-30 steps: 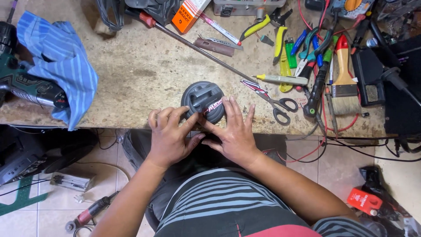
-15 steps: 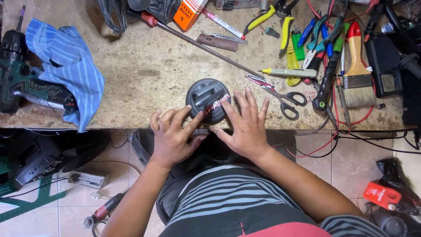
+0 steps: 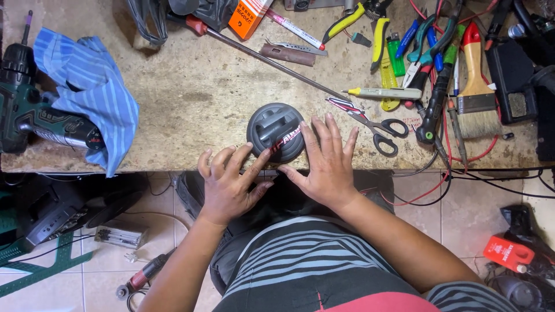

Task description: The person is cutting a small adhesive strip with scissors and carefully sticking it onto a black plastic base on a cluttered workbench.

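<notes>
1. Round dark-grey cap (image 3: 275, 130) with a raised handle and a red-and-white label lay flat at the near edge of the workbench (image 3: 191, 98), about the middle.
2. Compared with a second ago, both hands had slid a little lower and the fingers had spread; the cap itself had stayed at the same place, so the work on it seemed to continue without lifting it.
3. The left hand (image 3: 227, 184) was open, its fingertips touching the cap's near-left rim. The right hand (image 3: 324, 162) was open and flat, fingers against the cap's right side; neither hand gripped it.
4. The bench was rough and stained. A blue striped cloth (image 3: 92, 86) and a green cordless drill (image 3: 34, 110) lay at the left; scissors (image 3: 376, 124), pliers, screwdrivers and a paintbrush (image 3: 475, 92) at the right.
5. Below was a tiled floor (image 3: 104, 271) with cables and more tools.
</notes>
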